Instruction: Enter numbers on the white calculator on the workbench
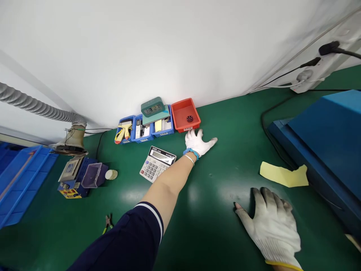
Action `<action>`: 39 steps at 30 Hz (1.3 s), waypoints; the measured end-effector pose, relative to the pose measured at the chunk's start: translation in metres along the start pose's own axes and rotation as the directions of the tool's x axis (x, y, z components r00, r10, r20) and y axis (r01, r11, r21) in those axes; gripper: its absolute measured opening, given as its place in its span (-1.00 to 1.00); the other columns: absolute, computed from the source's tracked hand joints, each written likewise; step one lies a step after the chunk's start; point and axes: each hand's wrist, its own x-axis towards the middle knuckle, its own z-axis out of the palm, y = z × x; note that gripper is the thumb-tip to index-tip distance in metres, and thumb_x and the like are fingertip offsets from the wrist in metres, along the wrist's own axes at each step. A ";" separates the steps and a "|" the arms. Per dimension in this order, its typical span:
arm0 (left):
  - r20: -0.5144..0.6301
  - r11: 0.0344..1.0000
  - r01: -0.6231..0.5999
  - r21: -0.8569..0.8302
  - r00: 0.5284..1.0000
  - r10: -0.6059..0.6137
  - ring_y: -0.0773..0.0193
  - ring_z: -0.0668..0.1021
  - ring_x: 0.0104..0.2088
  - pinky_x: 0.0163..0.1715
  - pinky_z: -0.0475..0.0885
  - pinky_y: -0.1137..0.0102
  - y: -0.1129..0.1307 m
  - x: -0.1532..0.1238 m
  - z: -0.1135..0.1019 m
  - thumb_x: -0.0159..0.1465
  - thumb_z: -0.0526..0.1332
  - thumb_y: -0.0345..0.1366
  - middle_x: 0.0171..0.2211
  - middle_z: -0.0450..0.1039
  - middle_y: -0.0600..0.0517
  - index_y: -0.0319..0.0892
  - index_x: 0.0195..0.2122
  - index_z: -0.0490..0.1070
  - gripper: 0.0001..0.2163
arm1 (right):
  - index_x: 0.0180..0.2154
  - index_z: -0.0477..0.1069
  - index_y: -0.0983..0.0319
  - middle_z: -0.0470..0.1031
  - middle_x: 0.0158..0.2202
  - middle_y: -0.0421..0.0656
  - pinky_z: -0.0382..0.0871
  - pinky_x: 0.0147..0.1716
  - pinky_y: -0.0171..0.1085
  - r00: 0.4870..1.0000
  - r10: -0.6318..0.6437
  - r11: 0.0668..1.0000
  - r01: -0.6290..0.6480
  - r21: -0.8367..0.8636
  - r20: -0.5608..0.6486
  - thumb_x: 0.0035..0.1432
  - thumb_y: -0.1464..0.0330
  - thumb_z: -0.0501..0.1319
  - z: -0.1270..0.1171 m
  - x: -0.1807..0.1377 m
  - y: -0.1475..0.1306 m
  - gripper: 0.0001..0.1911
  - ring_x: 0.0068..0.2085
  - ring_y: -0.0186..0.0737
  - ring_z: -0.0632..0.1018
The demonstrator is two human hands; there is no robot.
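My left hand (196, 141), in a white glove with a blue band at the wrist, reaches forward with its fingers spread. Its fingertips are at the front edge of a red tray (180, 111); whether they touch it I cannot tell. Inside that tray lies a small dark round part (190, 118). My right hand (272, 222), gloved in white with greyed fingertips, rests palm down on the green table (208, 210), fingers apart and holding nothing. Beyond it lies a torn piece of yellow paper (283, 174). A calculator (158, 164) sits beside my left forearm.
Several blue bins (143, 130) with tools and papers line the wall, a digital clock (153, 107) on top. At left are an extraction hose (39, 109), a blue soldering station (75, 178) and pliers (108, 223). A blue machine (327, 139) and power strip (324, 62) are at right.
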 end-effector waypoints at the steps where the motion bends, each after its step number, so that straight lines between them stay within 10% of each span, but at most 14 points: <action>1: 0.021 0.999 -0.046 -0.007 0.999 0.046 0.02 0.25 0.32 0.36 0.08 0.18 0.000 -0.002 0.001 0.16 0.24 0.27 0.26 0.28 -0.10 -0.07 0.16 0.42 -0.32 | -0.01 0.45 0.40 0.35 0.06 0.06 0.30 0.11 -0.06 1.000 0.003 1.000 -0.003 0.006 -0.002 0.15 -0.08 -0.04 0.001 0.002 -0.001 -0.26 0.05 -0.02 0.34; 6: -0.071 0.994 -0.111 0.015 0.991 0.111 0.08 0.39 0.20 0.26 0.24 0.24 -0.003 -0.002 0.004 0.22 0.27 0.15 0.18 0.36 -0.10 -0.10 0.18 0.40 -0.40 | 0.02 0.42 0.40 0.35 0.06 0.05 0.30 0.13 -0.08 1.000 0.021 0.995 -0.021 0.102 0.006 0.17 -0.11 -0.05 0.015 0.017 -0.005 -0.24 0.05 -0.07 0.34; 11: -0.194 0.994 -0.054 0.094 0.978 0.072 0.02 0.45 0.16 0.12 0.38 0.23 -0.003 0.020 -0.009 0.28 0.24 -0.02 0.41 0.04 -0.21 -0.22 0.39 0.11 -0.29 | 0.09 0.38 0.36 0.26 0.16 0.06 0.24 0.21 -0.05 0.995 -0.095 0.955 0.085 0.284 0.021 0.17 -0.06 0.03 0.032 0.055 -0.026 -0.29 0.16 -0.05 0.27; 17: 0.092 0.917 -0.123 0.380 0.991 0.095 0.05 0.60 -0.10 -0.14 0.46 0.24 -0.009 0.052 -0.053 0.42 0.02 -0.19 -0.02 0.50 -0.15 -0.16 0.12 0.41 -0.66 | 0.30 0.14 0.54 0.00 0.30 0.24 0.08 0.30 0.12 0.950 0.213 0.904 -0.279 0.323 0.227 0.19 -0.05 -0.01 0.066 0.147 -0.050 -0.09 0.29 0.16 0.10; 24: 0.112 0.873 -0.183 0.453 0.983 0.148 -0.01 0.60 -0.12 -0.21 0.45 0.22 -0.014 0.068 -0.095 0.43 -0.01 -0.16 -0.04 0.51 -0.12 -0.12 0.03 0.45 -0.68 | 0.35 -0.07 0.69 -0.15 0.30 0.40 -0.21 0.30 0.28 0.760 0.559 0.666 -0.649 0.368 0.331 0.13 0.03 0.05 0.107 0.226 -0.024 0.02 0.32 0.30 -0.10; 31: 0.061 0.871 -0.193 0.451 0.981 0.186 0.01 0.60 -0.12 -0.24 0.44 0.25 -0.023 0.076 -0.116 0.42 -0.01 -0.14 -0.06 0.54 -0.07 -0.10 0.01 0.47 -0.67 | 0.42 -0.34 0.69 -0.49 0.37 0.33 -0.43 0.39 0.19 0.602 0.579 0.524 -0.792 0.315 0.549 0.17 0.12 0.07 0.107 0.273 -0.011 0.07 0.37 0.24 -0.31; 39: 0.141 0.852 -0.219 0.475 0.975 0.172 0.06 0.59 -0.16 -0.27 0.42 0.30 -0.022 0.078 -0.121 0.44 0.00 -0.10 -0.09 0.54 -0.09 -0.13 -0.02 0.46 -0.67 | 0.42 -0.40 0.70 -0.54 0.35 0.40 -0.51 0.39 0.16 0.491 0.687 0.410 -0.870 0.273 0.536 0.26 0.12 -0.01 0.126 0.327 0.019 0.02 0.43 0.30 -0.32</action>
